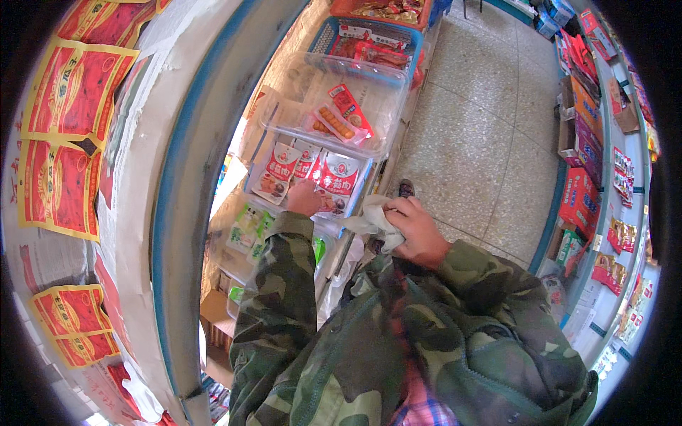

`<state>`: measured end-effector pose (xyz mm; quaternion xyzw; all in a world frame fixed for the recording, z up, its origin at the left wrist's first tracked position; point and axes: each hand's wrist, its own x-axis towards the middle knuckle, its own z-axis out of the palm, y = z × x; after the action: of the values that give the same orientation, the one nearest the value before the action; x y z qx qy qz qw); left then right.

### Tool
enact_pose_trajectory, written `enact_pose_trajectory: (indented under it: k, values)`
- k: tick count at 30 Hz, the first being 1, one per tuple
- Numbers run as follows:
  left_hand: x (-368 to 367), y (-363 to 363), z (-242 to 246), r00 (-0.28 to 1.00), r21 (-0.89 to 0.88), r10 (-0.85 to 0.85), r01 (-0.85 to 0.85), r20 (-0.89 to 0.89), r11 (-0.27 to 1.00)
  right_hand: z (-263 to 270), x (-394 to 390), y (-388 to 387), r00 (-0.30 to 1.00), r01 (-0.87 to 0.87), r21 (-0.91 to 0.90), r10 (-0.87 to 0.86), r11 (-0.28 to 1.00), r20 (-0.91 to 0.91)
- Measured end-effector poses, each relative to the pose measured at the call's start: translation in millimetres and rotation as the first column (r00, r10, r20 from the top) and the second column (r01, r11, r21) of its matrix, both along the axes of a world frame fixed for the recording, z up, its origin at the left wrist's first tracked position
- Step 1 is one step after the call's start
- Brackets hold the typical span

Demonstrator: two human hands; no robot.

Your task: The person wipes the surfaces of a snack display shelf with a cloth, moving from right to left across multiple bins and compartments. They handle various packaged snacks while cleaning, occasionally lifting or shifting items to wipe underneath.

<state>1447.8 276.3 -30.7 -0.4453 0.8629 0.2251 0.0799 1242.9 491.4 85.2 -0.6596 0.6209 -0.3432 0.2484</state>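
Observation:
My left hand point(306, 198) reaches into a shallow tray point(364, 183) of red-and-white snack packets point(337, 173), which bear printed writing. Its fingers touch the packets, but whether they pinch one is hidden. In front of my body, my right hand point(418, 229) grips a crumpled whitish cloth point(379, 215). Just beyond the packets, a clear plastic bin point(384, 106) holds a red snack packet point(351, 106) and a sealed pack of browned food on sticks point(334, 123). Nearer me, green-and-white packets point(246, 228) lie in another clear bin, partly behind my left sleeve.
A blue basket point(418, 40) and an orange basket point(337, 7) of packets stand farther along the shelf. A blue-edged upper shelf point(184, 133) on the left carries red-and-yellow bags point(80, 88). Across the speckled floor point(469, 122), right-hand shelves hold boxes point(578, 202) and packets.

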Motion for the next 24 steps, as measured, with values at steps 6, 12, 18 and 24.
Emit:
enact_pose_trajectory:
  k: [6, 12, 18, 24]
  values:
    - [7.2, -13.5, -43.0, 0.973, -0.092, -0.065, 0.087, 0.219, 0.992, 0.4, -8.5, -3.6, 1.0, 0.021, -0.008, -0.021, 1.0, 0.002]
    - [0.2, -11.8, -2.4, 0.991, -0.113, 0.131, -0.131, -0.004, 0.985, 1.8, -13.7, -6.0, 1.0, 0.027, 0.019, -0.027, 0.999, -0.011]
    - [5.7, 5.3, 67.0, 0.921, -0.251, 0.233, -0.317, -0.314, 0.915, -1.1, -12.4, -10.3, 1.0, -0.017, 0.026, 0.017, 1.0, -0.021]
    - [13.4, 38.6, 117.2, 0.781, -0.157, 0.282, -0.433, -0.557, 0.888, 1.2, -2.5, -15.4, 1.0, 0.008, -0.049, -0.007, 0.999, 0.017]
